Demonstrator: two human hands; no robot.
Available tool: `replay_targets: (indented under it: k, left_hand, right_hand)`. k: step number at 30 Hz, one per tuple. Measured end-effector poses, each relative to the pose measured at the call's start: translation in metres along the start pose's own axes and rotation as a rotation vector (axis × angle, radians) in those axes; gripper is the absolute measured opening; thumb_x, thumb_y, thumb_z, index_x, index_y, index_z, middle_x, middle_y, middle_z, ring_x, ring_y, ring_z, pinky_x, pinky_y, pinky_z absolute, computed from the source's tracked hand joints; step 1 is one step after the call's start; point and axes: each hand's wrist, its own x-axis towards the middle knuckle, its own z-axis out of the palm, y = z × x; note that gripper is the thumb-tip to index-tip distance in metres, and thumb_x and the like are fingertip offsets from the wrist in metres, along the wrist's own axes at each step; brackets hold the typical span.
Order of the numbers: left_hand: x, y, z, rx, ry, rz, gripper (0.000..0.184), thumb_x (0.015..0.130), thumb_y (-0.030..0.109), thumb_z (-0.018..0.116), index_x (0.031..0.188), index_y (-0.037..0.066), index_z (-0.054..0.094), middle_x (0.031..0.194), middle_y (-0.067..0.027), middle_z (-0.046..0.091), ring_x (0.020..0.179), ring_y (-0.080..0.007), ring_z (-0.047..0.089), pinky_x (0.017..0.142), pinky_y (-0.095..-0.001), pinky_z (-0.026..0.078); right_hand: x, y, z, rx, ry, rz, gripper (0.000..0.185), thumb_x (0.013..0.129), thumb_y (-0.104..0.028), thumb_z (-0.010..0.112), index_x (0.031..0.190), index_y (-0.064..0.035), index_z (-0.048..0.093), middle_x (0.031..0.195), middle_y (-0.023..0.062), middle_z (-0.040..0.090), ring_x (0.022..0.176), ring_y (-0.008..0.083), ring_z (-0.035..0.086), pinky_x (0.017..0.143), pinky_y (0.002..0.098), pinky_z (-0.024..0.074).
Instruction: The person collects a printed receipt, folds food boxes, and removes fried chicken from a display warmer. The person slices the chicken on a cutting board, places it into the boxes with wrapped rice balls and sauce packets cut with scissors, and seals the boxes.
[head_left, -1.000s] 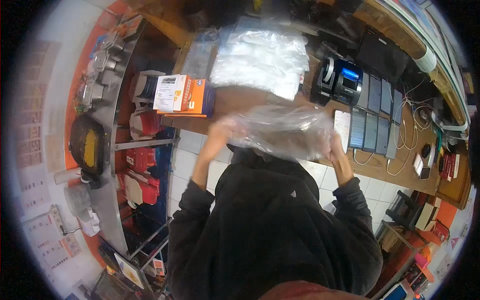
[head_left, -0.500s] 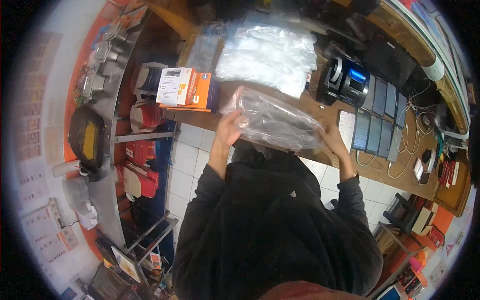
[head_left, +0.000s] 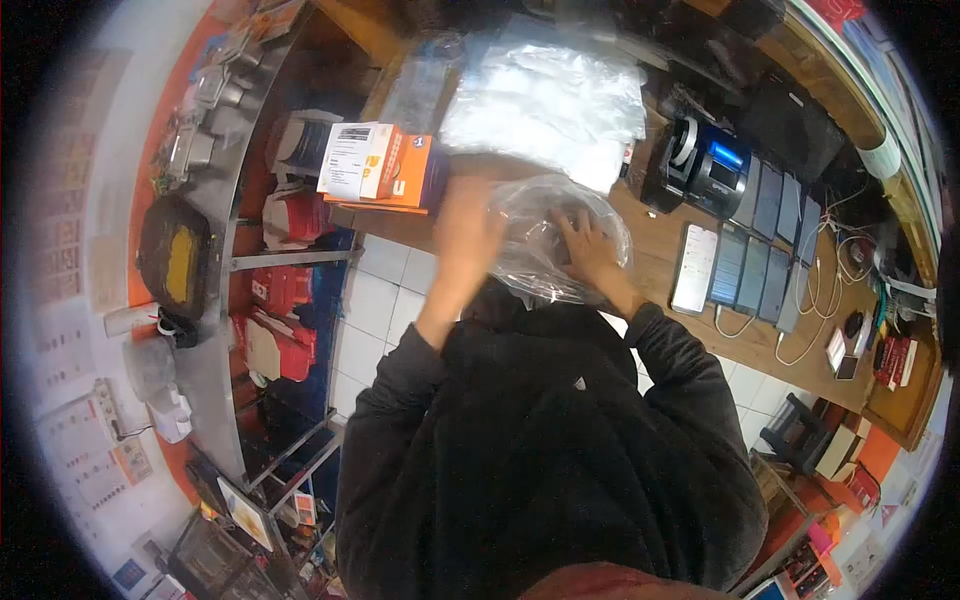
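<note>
A clear plastic bag lies bunched at the front edge of the wooden table, its rounded end puffed up. My right hand is on the bag's right part with its fingers spread; whether the fingers are inside or on top of the film, I cannot tell. My left hand is at the bag's left side, smeared by motion, so its fingers do not show clearly. Just left of it sit a stack of orange boxes and a white printed slip. Behind the bag lies a pile of clear plastic bags.
To the right stand a black printer with a lit blue screen and several phones with charging cables. A white-screened phone lies nearest the bag. A metal-edged shelf runs along the left.
The bag was stretched wide between both hands; now it is bunched and rounder. My right hand has moved left onto it, fingers spreading. My left hand has shifted slightly and blurred.
</note>
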Motion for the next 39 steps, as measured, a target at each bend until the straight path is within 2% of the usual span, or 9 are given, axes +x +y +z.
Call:
replay_targets:
  k: [3, 5, 8, 14, 18, 24, 29, 33, 39]
  left_hand:
    - [-0.028, -0.02, 0.097, -0.63, -0.562, -0.267, 0.03, 0.078, 0.009, 0.055, 0.107, 0.002, 0.055, 0.1, -0.0138, 0.058, 0.095, -0.0311, 0.056, 0.082, -0.0397, 0.045]
    - [-0.023, -0.024, 0.12, 0.354, -0.316, 0.29, 0.029, 0.077, 0.009, 0.056, 0.106, 0.007, 0.056, 0.108, -0.0129, 0.056, 0.104, -0.029, 0.053, 0.08, -0.0423, 0.045]
    - [-0.009, -0.015, 0.117, 0.579, -0.317, 0.488, 0.035, 0.077, 0.012, 0.056, 0.111, 0.011, 0.054, 0.111, -0.0109, 0.055, 0.111, -0.0276, 0.049, 0.083, -0.0456, 0.044]
    - [-0.008, -0.008, 0.108, 0.102, -0.752, 0.23, 0.061, 0.08, 0.03, 0.062, 0.133, 0.011, 0.039, 0.133, -0.0178, 0.038, 0.123, -0.0353, 0.039, 0.103, -0.048, 0.03]
    - [0.022, -0.083, 0.096, 0.405, -1.127, 0.17, 0.095, 0.073, 0.055, 0.065, 0.145, 0.014, 0.018, 0.15, -0.0131, 0.017, 0.138, -0.034, 0.014, 0.11, -0.0495, 0.012]
    - [0.021, -0.078, 0.116, 0.568, -0.956, 0.307, 0.071, 0.087, 0.033, 0.049, 0.146, 0.015, 0.014, 0.15, -0.0091, 0.019, 0.139, -0.0303, 0.015, 0.112, -0.0443, 0.007]
    - [0.017, -0.067, 0.102, 0.4, -0.715, 0.252, 0.058, 0.082, 0.026, 0.058, 0.133, 0.006, 0.038, 0.129, -0.0146, 0.048, 0.122, -0.0296, 0.042, 0.101, -0.045, 0.029]
    - [0.034, -0.041, -0.029, -0.349, -0.523, 0.306, 0.039, 0.081, 0.024, 0.061, 0.112, 0.0, 0.054, 0.095, -0.0191, 0.061, 0.087, -0.0356, 0.058, 0.075, -0.0407, 0.048]
    - [0.078, -0.177, -0.163, -0.208, 0.112, -0.039, 0.055, 0.088, 0.032, 0.055, 0.132, 0.003, 0.04, 0.131, -0.0191, 0.044, 0.124, -0.0298, 0.039, 0.104, -0.0376, 0.029]
  right_hand:
    - [-0.003, -0.003, 0.011, -0.045, -0.002, -0.07, 0.076, 0.073, -0.034, 0.069, 0.136, -0.0141, 0.031, 0.129, 0.019, 0.041, 0.123, 0.0363, 0.038, 0.094, 0.0491, 0.0405]
    - [-0.003, 0.001, 0.023, -0.071, -0.027, -0.125, 0.073, 0.073, -0.033, 0.067, 0.136, -0.0133, 0.033, 0.13, 0.0184, 0.041, 0.125, 0.036, 0.036, 0.096, 0.0496, 0.0384]
    - [-0.008, 0.004, 0.04, -0.182, -0.093, -0.213, 0.066, 0.081, -0.031, 0.06, 0.137, -0.0134, 0.032, 0.137, 0.0136, 0.037, 0.128, 0.0318, 0.033, 0.104, 0.0517, 0.0252]
    - [-0.005, 0.009, 0.025, -0.258, -0.139, -0.323, 0.064, 0.076, -0.025, 0.062, 0.134, -0.0106, 0.038, 0.135, 0.0192, 0.039, 0.128, 0.0298, 0.035, 0.105, 0.0476, 0.0289]
    - [-0.001, 0.042, 0.047, 0.199, -0.129, 0.11, 0.074, 0.077, -0.021, 0.063, 0.14, -0.0147, 0.026, 0.141, 0.0184, 0.031, 0.129, 0.0353, 0.031, 0.107, 0.0505, 0.0218]
    - [0.003, -0.01, 0.002, -0.117, 0.029, 0.113, 0.091, 0.073, -0.023, 0.071, 0.145, -0.0214, 0.014, 0.145, 0.0196, 0.023, 0.13, 0.0407, 0.029, 0.108, 0.0508, 0.0215]
    - [0.008, -0.013, -0.006, 0.016, 0.056, 0.02, 0.07, 0.079, -0.017, 0.065, 0.139, -0.0149, 0.03, 0.135, 0.0218, 0.04, 0.122, 0.0407, 0.041, 0.103, 0.0485, 0.0307]
    - [0.019, -0.069, -0.063, 0.899, 0.27, 0.11, 0.034, 0.086, -0.01, 0.057, 0.118, -0.0033, 0.049, 0.106, 0.0155, 0.059, 0.096, 0.0293, 0.059, 0.086, 0.0398, 0.0474]
    - [0.1, -0.165, -0.054, 1.741, 0.206, 0.231, 0.056, 0.092, -0.039, 0.05, 0.129, 0.0017, 0.039, 0.124, 0.0168, 0.049, 0.116, 0.024, 0.048, 0.099, 0.0356, 0.0378]
